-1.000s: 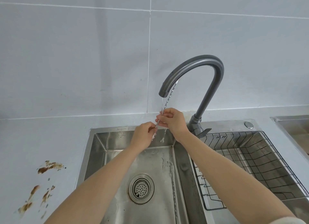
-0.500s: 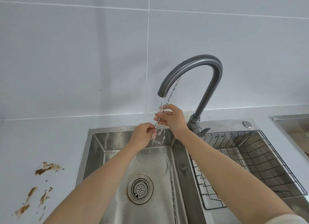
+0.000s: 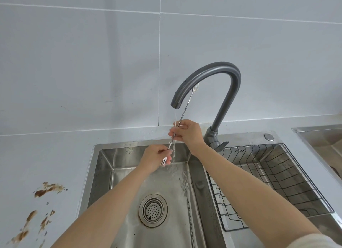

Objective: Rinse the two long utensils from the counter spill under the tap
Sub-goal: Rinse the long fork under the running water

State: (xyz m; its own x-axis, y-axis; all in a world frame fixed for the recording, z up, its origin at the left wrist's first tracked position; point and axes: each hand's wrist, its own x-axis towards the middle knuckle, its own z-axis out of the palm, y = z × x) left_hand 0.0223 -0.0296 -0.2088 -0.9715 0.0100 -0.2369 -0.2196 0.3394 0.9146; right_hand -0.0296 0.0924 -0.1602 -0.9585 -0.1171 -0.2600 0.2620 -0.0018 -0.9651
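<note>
Head view over a double sink. **Right hand** (image 3: 188, 133): raised just under the spout, fingers curled, thumb and fingertips pinching the middle of the stem of a long twisted-stem spoon (image 3: 183, 113). The spoon stands tilted, its bowl uppermost and partly hidden behind the curve of the grey gooseneck faucet (image 3: 212, 70), its stem slanting down and to the left towards the other hand.

**Left hand** (image 3: 153, 158): lower and to the left, over the back of the left basin (image 3: 100, 183), fingers curled round the lower end of the metal stem. Fork tines (image 3: 163, 162) project downward just below these fingers. Whether the tines belong to a second utensil lying along the spoon cannot be told.

A thin water stream (image 3: 174, 116) falls from the spout, passes the fingertips of the right hand, runs close beside the stem and breaks into ripples on the basin floor. The round strainer drain (image 3: 153, 209) lies nearer the viewer, well apart from the hands.

In the right basin sits a black wire rack (image 3: 277, 183). The faucet lever (image 3: 222, 145) points forward at the base of the faucet, with a round metal button (image 3: 268, 137) on the sink rim to its right. Brown spill stains (image 3: 48, 189) mark the pale counter (image 3: 46, 155) left of the sink. The edge of another steel sink (image 3: 323, 142) shows at far right, and grey wall tiles (image 3: 92, 62) rise behind.
</note>
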